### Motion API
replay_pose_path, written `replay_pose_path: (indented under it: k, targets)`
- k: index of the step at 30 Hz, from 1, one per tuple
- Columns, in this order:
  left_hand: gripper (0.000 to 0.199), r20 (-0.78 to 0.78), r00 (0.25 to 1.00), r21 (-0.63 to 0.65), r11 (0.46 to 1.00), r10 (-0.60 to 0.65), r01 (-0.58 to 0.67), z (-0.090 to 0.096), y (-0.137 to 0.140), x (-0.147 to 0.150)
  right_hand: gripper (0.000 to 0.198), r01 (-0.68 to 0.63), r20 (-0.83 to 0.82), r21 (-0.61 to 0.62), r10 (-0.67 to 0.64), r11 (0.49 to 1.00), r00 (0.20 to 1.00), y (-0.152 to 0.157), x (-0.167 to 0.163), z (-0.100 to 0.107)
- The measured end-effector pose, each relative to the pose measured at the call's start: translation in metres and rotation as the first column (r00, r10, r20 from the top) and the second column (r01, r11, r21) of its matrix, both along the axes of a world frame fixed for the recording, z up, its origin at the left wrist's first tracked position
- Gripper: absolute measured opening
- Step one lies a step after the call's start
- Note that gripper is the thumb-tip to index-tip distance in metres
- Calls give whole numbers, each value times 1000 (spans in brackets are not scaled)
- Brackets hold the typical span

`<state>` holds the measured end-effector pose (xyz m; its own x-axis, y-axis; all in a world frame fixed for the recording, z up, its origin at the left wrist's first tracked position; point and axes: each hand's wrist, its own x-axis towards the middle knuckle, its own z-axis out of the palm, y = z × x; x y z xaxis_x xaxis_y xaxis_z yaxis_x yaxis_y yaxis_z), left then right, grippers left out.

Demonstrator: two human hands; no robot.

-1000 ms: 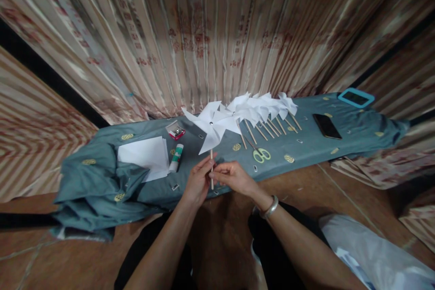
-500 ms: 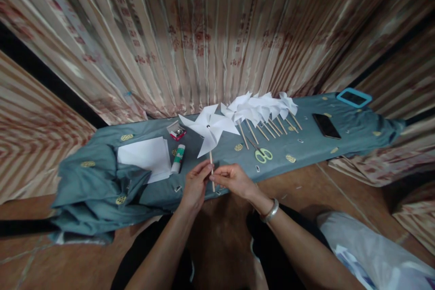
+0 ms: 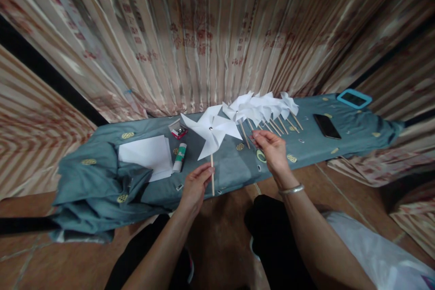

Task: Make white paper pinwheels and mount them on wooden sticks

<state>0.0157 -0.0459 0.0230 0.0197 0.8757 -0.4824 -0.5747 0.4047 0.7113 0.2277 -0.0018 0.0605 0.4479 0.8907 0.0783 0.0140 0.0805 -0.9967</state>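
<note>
My left hand pinches the wooden stick of a white paper pinwheel between thumb and fingers. The pinwheel stands upright, with a small shiny pin at its centre. Off to the right, my right hand is over the table with its fingers bent and slightly apart, and nothing shows in it. Beneath it lie green-handled scissors, mostly covered by the hand. Beyond my right hand several finished white pinwheels lie overlapping in a row, their sticks pointing toward me.
A stack of white paper, a glue stick and an open red box of pins are on the left. Right of the pinwheels lie a black phone and a blue-framed device. Green cloth covers the narrow table; curtains hang behind.
My right hand has let go of the pinwheel's stick and moved right, over the scissors. My left hand still holds the pinwheel in nearly the same place.
</note>
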Motion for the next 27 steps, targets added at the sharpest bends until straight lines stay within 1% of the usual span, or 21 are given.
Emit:
replay_pose_path:
  k: [5, 10, 16, 21, 27]
  targets:
    - [38, -13, 999, -7, 999, -50, 50, -5, -5, 7, 42, -45, 40, 8, 45, 999, 998, 12, -2, -3]
    - [40, -2, 997, -15, 997, -71, 71, -7, -5, 10, 43, -70, 79, -5, 70, 998, 994, 16, -5, -5]
    - [41, -5, 997, -13, 997, -79, 79, -7, -4, 12, 41, -83, 0, -31, 83, 996, 997, 14, -3, -6]
    - [36, -2, 996, 7, 996, -90, 90, -7, -5, 13, 41, -98, -6, -64, 98, 993, 995, 11, 0, -8]
    - [38, -10, 998, -9, 998, -64, 64, -8, -4, 14, 41, -137, -37, -73, 134, 988, 990, 6, -6, -5]
